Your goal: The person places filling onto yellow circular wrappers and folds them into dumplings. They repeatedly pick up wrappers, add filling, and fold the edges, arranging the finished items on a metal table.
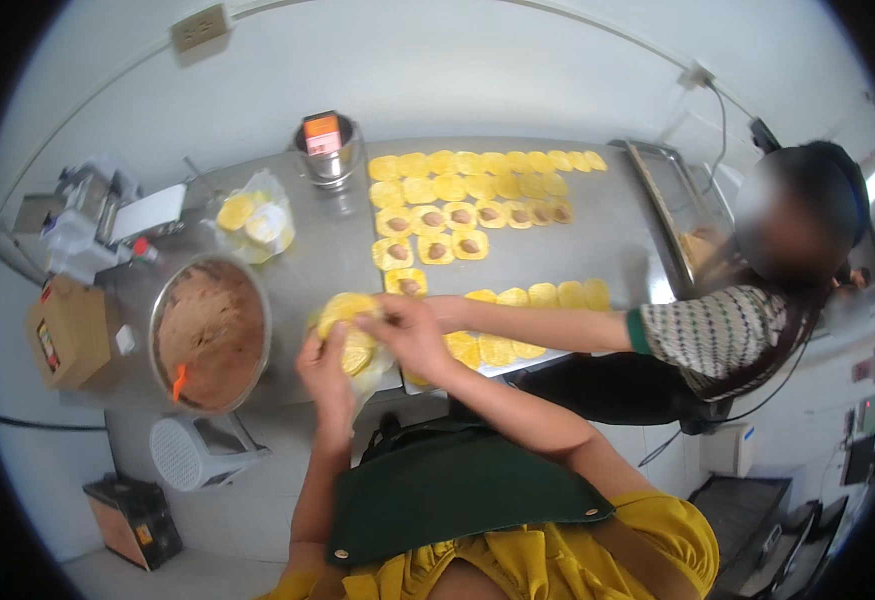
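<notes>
And here are both grips closed at the centre: the left hand [325, 374] clasps a stack of yellow wrappers [357, 356] in a clear plastic bag [373, 378], the right hand [412, 336] pinches the edge of the round top wrapper [345, 308], roundish, no clear long axis! It lies right between the two grips, the right hand's fingers at its right edge; just beyond that grip, a filling-topped wrapper [404, 274] on the counter [622, 225], more rows further out. Left of the grips, a steel bowl [266, 335] of brownish filling [215, 325]; crowding in from the right, a co-worker's forearm [547, 326] crosses right behind the right hand
</notes>
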{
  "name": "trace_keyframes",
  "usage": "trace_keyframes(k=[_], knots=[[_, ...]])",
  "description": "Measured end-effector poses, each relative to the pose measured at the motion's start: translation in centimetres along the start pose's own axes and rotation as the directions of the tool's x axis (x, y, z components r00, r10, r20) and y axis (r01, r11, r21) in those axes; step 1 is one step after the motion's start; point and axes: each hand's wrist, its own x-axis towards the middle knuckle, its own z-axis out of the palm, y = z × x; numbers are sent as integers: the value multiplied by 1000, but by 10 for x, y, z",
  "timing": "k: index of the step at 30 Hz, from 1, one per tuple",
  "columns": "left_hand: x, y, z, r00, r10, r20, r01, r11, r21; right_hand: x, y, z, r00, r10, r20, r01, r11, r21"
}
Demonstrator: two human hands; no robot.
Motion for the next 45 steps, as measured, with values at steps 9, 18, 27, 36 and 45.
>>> trace_keyframes(k=[9, 18, 27, 36, 45], knots=[[35, -12, -28, 986, 147, -85, -151, 987, -51, 48, -163, 43, 473, -864, 175, 881, 467, -75], [35, 4, -25, 997, 32, -64, -45, 979, -200, 48, -175, 46, 445, -856, 264, 892, 450, -45], [39, 1, -19, 999, 3, -37, -11, 973, -231, 53, -158, 60, 461, -854, 240, 885, 462, -57], [36, -22, 19, 994, -83, -67, 76, 992, -100, 79, 42, -119, 930, -366, 44, 342, 812, -474], [47, -69, 102, 987, -132, -91, 135, 990, 27, 112, 183, -495, 699, -127, -703, -468, 662, -585]])
